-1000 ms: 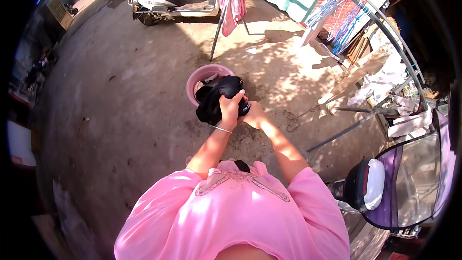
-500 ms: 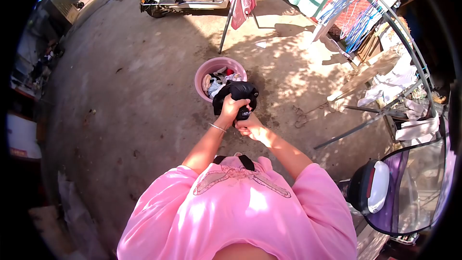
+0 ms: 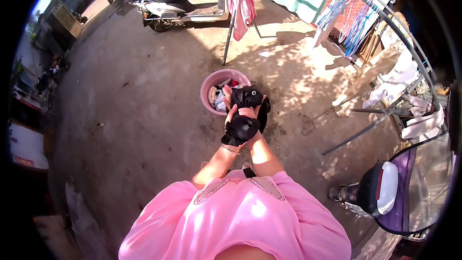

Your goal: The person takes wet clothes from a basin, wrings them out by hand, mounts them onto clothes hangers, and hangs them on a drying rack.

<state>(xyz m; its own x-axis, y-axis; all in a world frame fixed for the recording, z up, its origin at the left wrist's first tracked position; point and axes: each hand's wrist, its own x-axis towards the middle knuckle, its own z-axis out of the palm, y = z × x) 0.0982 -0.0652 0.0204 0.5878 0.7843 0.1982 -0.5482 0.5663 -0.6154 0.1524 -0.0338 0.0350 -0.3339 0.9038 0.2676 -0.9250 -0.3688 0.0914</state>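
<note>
A black garment [image 3: 243, 127] with a round metal button is bunched up between my two hands in front of my body. My left hand [image 3: 231, 111], with a bracelet on its wrist, grips it from the left side. Curled over the middle of the bundle are the fingers of my right hand [image 3: 248, 112], partly covered by the cloth. Just beyond, a pink tub [image 3: 206, 84] stands on the ground with several white, peach and red clothes [image 3: 219, 101] in it. The black garment hides part of the tub's near right side.
Ahead stands a metal rack leg [image 3: 229, 43] with a pink cloth [image 3: 242, 9] hanging by it. A white scooter [image 3: 180, 14] is parked behind. At right are bunches of hangers [image 3: 358, 29], a curved metal frame [image 3: 409, 38] and another vehicle with a windshield [image 3: 426, 183].
The black garment has come nearer my body and is now gathered in two bulges. My hands have moved closer together around it, and the view has shifted slightly.
</note>
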